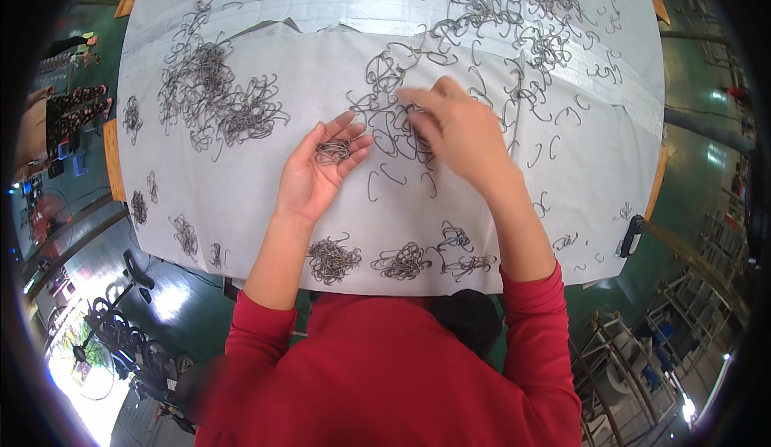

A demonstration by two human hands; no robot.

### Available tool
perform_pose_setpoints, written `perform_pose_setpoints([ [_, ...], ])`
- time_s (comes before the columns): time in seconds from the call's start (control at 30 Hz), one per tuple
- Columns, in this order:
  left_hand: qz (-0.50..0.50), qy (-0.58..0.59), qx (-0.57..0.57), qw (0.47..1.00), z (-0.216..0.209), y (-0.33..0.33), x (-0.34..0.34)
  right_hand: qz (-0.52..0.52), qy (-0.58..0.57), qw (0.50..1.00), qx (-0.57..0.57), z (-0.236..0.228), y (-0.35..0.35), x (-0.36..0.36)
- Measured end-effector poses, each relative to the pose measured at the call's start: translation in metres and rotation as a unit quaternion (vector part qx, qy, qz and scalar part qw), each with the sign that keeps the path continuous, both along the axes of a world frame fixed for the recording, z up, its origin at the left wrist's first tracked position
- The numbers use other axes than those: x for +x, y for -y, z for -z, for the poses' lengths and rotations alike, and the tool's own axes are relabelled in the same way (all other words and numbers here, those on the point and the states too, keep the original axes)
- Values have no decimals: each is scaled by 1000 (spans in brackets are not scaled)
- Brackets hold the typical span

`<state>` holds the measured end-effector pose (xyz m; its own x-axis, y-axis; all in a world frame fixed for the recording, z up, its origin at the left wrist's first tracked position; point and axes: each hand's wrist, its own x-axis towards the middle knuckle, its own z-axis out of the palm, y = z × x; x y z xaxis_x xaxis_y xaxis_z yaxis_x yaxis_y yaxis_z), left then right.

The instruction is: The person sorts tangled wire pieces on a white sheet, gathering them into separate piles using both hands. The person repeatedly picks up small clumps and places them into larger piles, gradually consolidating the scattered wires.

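Note:
My left hand [313, 175] is turned palm up, its fingers partly curled round a small bunch of dark wire hooks [332, 151]. To its right, my right hand [463, 138] reaches over a loose heap of hooks [389, 118], with thumb and forefinger apart. It is slightly blurred, and I see nothing between these fingertips. Its other fingers are folded and partly hidden. The hooks are thin, S- or C-shaped pieces of dark metal wire.
Tangled hooks [210, 85] lie at the left of the pale-covered table [265, 250], and more [546, 45] at the far right. Small bunches [334, 260] line the near edge. A black object [632, 236] sits at the right edge. Another person [72, 118] is off to the left.

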<state>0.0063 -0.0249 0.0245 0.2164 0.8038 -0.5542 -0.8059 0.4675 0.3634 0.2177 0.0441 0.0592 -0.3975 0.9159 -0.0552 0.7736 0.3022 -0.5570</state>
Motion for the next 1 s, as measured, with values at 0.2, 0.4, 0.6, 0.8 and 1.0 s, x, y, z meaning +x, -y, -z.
perform_pose_setpoints([
  [0.2,1,-14,-8,1000,0,-1,1,27,71,997,3,2,-3,21],
  [0.4,2,-9,-7,1000,-1,1,1,194,117,974,25,5,12,57],
  [0.6,7,-24,-8,1000,2,0,0,142,28,989,-42,-12,37,58],
  [0.8,3,0,-2,1000,2,0,0,272,56,961,4,-1,3,101],
  [1.0,0,-1,-1,1000,4,1,-1,266,76,960,-40,-2,-19,91],
])
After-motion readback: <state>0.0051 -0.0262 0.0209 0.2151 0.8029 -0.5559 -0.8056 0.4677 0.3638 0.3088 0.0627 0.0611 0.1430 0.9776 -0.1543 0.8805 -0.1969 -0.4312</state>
